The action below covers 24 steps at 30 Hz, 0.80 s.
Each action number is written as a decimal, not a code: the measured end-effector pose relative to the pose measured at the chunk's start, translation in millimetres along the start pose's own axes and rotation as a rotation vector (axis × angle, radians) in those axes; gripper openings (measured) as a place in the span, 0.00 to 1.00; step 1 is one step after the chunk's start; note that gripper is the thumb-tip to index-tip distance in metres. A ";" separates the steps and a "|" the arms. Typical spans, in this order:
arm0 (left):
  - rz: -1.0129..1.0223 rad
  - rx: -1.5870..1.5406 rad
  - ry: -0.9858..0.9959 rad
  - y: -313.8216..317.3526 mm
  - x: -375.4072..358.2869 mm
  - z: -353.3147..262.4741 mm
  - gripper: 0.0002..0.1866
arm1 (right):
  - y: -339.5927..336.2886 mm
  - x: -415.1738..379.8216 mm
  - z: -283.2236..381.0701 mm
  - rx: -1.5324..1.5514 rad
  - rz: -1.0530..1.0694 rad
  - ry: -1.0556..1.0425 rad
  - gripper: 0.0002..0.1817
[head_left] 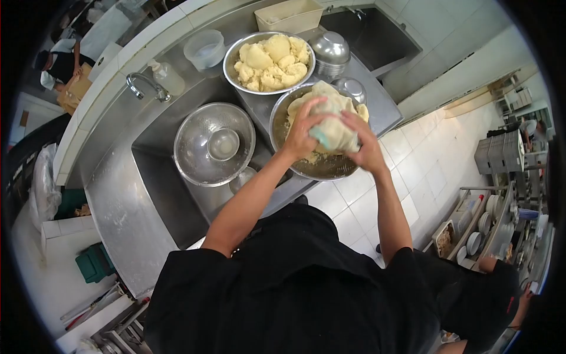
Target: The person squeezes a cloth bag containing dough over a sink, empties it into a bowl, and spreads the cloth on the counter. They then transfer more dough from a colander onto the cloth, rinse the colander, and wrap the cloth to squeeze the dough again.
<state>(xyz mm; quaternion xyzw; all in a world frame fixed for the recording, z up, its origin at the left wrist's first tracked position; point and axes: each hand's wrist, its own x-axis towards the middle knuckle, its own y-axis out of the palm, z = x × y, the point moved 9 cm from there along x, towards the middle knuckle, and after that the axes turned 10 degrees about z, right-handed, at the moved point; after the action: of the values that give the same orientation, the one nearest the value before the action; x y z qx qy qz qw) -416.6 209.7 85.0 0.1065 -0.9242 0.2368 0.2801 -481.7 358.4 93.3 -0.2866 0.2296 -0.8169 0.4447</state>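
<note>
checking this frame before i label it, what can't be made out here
- Head view: the cloth bundle covers most of the near bowl; what is wrapped inside is hidden.
- Left hand and right hand press on the cloth; their fingertips and palms are out of sight.
- The sink floor is hidden under the empty steel bowl.
- Far bowl: pale lumps, too blurred to name.
</note>
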 end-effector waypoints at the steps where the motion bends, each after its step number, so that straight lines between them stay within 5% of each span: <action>1: 0.075 -0.002 -0.010 3.6 -14.0 -2.3 0.17 | 15.2 -12.7 10.0 -0.197 0.042 -0.127 0.44; 5: 0.248 0.119 0.042 2.7 -49.9 -10.1 0.21 | 50.1 -42.6 14.6 -0.364 0.226 -0.029 0.45; 10: 0.429 0.288 0.023 -4.0 -68.7 -20.1 0.22 | 50.5 -53.4 27.8 -0.420 0.273 -0.043 0.32; 16: 0.209 0.058 -0.179 -30.8 -63.8 -17.8 0.19 | 0.9 -34.8 42.7 -0.062 -0.042 0.027 0.15; 21: 0.085 0.061 -0.237 -47.2 -29.2 -12.2 0.18 | -19.4 0.7 6.5 0.021 -0.211 0.337 0.12; 24: 0.094 0.019 -0.383 -54.6 1.6 -1.3 0.18 | -30.6 25.4 -24.7 0.134 -0.232 0.349 0.12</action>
<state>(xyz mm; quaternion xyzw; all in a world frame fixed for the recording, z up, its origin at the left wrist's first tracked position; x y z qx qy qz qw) -399.3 163.0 107.5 0.1088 -0.9624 0.2335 0.0866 -527.7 354.9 101.3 -0.1352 0.2140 -0.9133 0.3190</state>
